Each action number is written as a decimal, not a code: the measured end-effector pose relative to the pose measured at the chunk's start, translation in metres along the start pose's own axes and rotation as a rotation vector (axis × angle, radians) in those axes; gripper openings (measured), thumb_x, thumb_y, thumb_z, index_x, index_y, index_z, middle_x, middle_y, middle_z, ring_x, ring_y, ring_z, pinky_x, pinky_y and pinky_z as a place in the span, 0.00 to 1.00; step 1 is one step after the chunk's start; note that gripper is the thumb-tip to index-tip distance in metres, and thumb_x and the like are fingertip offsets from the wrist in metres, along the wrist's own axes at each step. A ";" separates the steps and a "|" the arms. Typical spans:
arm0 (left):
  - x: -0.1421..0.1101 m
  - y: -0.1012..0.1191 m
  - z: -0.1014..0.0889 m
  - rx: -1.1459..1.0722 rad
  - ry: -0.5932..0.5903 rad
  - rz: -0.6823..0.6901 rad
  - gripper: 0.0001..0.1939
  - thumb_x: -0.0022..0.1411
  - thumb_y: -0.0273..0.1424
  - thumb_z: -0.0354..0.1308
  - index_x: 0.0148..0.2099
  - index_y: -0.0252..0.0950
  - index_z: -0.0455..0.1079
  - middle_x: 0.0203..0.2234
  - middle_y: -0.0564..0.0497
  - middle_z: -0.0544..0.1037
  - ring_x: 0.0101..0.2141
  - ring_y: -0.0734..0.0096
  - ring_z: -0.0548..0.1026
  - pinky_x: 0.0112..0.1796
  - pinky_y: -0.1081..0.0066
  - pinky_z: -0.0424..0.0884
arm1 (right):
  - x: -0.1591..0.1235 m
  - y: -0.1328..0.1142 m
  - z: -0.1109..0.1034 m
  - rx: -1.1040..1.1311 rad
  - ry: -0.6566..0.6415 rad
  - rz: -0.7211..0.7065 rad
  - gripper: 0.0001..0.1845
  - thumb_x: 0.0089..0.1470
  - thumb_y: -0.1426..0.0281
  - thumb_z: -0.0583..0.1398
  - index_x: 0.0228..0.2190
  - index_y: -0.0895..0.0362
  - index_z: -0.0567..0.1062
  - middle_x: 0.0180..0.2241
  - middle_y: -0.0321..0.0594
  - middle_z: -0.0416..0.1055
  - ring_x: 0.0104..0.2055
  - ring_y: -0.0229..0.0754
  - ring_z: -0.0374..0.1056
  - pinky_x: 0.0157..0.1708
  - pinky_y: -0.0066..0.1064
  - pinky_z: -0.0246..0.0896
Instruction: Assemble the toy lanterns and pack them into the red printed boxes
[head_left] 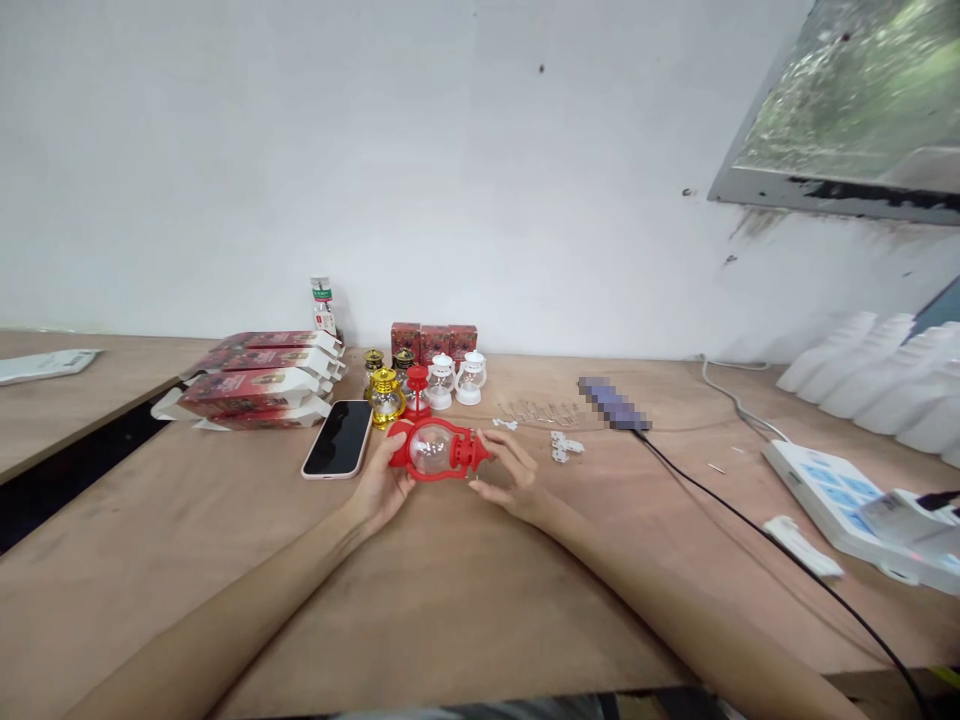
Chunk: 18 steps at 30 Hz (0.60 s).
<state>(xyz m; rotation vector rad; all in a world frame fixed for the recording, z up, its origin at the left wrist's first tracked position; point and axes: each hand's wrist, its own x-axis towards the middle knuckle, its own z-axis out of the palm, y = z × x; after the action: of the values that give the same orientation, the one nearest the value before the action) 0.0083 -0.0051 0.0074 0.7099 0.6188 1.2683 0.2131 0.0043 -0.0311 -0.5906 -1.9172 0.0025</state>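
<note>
My left hand [384, 484] is closed around the base end of a small red lantern [433, 450] with a clear globe. The lantern lies sideways, its cap pointing right. At that cap is my right hand [514, 474], with thumb and fingers curved but apart; the index fingertip seems to touch the cap. A tiny speck or pin shows by the right thumb tip, too small to make out. Just beyond stand another red lantern [417, 392], a gold lantern [385, 398], two white lanterns [470, 380] and dark lanterns [403, 362].
A phone [337, 440] lies left of my hands, near red printed boxes [255, 393]. Small red boxes [435, 343] and a bottle [322, 305] stand by the wall. Rightward are thin metal pins [544, 411], white plastic pieces [564, 446], a cabled device [611, 402] and a power strip [825, 490].
</note>
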 end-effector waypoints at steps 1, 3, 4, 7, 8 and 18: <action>0.000 0.000 0.000 -0.006 -0.005 0.001 0.08 0.54 0.28 0.57 0.39 0.35 0.70 0.29 0.52 0.79 0.27 0.74 0.76 0.26 0.78 0.73 | 0.000 -0.001 -0.001 0.062 -0.015 0.090 0.27 0.50 0.61 0.62 0.51 0.55 0.66 0.43 0.49 0.69 0.42 0.44 0.68 0.38 0.34 0.68; 0.001 -0.001 0.000 -0.027 0.008 0.005 0.07 0.54 0.27 0.58 0.38 0.35 0.69 0.28 0.54 0.78 0.25 0.75 0.75 0.24 0.79 0.73 | 0.003 -0.002 -0.002 0.244 -0.050 0.309 0.29 0.45 0.60 0.65 0.49 0.53 0.68 0.43 0.45 0.70 0.39 0.42 0.69 0.37 0.34 0.67; 0.002 0.000 0.000 -0.039 0.019 0.011 0.08 0.53 0.27 0.58 0.38 0.36 0.69 0.28 0.55 0.78 0.24 0.76 0.75 0.23 0.80 0.72 | 0.006 -0.003 -0.002 0.360 -0.064 0.425 0.30 0.43 0.60 0.67 0.48 0.52 0.68 0.42 0.43 0.71 0.38 0.41 0.69 0.37 0.34 0.67; 0.003 0.001 0.000 -0.041 0.029 0.033 0.10 0.51 0.26 0.59 0.38 0.37 0.67 0.28 0.56 0.77 0.24 0.77 0.74 0.22 0.81 0.71 | 0.015 0.000 -0.006 0.686 -0.068 0.705 0.30 0.36 0.63 0.70 0.44 0.52 0.70 0.38 0.38 0.71 0.35 0.38 0.68 0.36 0.31 0.66; 0.003 0.001 0.001 -0.032 0.023 0.044 0.11 0.50 0.26 0.60 0.38 0.37 0.67 0.29 0.56 0.76 0.24 0.77 0.74 0.23 0.80 0.71 | 0.020 0.003 -0.008 0.753 -0.059 0.770 0.30 0.35 0.64 0.70 0.43 0.52 0.70 0.36 0.36 0.72 0.33 0.37 0.68 0.35 0.30 0.66; -0.007 -0.009 0.013 0.382 -0.143 0.020 0.20 0.37 0.26 0.69 0.35 0.36 0.67 0.31 0.54 0.75 0.33 0.72 0.73 0.33 0.75 0.68 | 0.093 0.025 -0.053 0.522 -0.226 0.918 0.25 0.33 0.79 0.65 0.37 0.56 0.70 0.26 0.34 0.75 0.32 0.40 0.71 0.36 0.35 0.67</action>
<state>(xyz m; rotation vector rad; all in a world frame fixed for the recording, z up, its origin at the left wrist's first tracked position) 0.0225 -0.0149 0.0091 1.1149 0.7456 1.1163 0.2414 0.0496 0.0651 -1.0735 -1.5926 1.1520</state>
